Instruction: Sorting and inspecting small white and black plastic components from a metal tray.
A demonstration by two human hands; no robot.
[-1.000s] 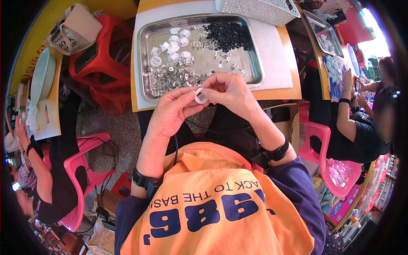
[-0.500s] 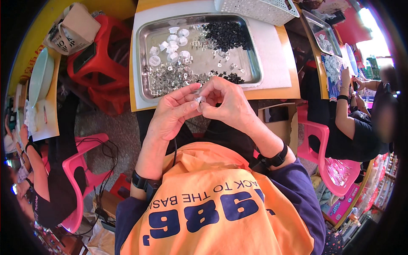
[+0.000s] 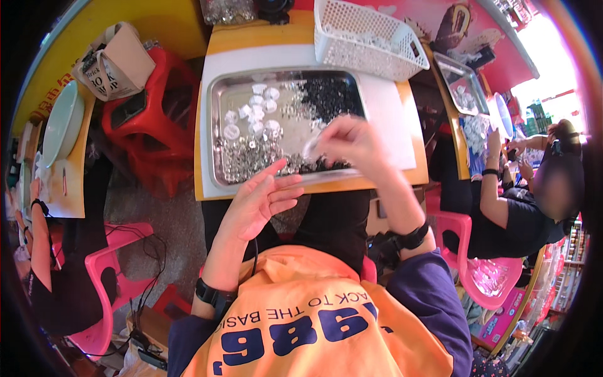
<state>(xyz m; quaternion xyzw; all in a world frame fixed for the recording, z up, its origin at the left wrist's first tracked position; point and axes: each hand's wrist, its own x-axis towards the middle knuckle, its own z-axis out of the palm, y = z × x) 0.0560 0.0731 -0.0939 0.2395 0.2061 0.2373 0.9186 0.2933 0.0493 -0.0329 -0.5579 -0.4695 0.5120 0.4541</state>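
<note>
At 4 o'clock within the shallow metal tray [image 3: 294, 131] (clock centred on the tray, 12 away from the wearer), a translucent white piece [image 3: 309, 149] sits at the fingertips of the right hand [image 3: 353, 143]; motion blur hides its outline. Tray: smooth, shiny, rounded corners, on a matte white sheet [image 3: 392, 138] over the wood-toned desk [image 3: 270, 41].

Contents, by texture: at 10 o'clock, rounded white plastic caps [image 3: 256, 113], loosely heaped; at 7 o'clock, a glittering mass of small metallic bits [image 3: 248, 154]; at 1 to 2 o'clock, a dense patch of tiny matte black pieces [image 3: 330, 97]. Individual shapes in the last two are too small to resolve. Beyond the rim at 1 o'clock: white perforated basket [image 3: 377, 66], its pale contents indistinct.

Obscured: right hand and forearm cover part of the tray's near right corner.

Pose: right forearm reaches toward 11 o'clock, wrist bent, thumb and fingers pinched on the white piece. Left hand [image 3: 256, 200] is at 7 o'clock by the near rim, released, palm turned inward, fingers loosely extended and separated, nothing seen in its grasp.
</note>
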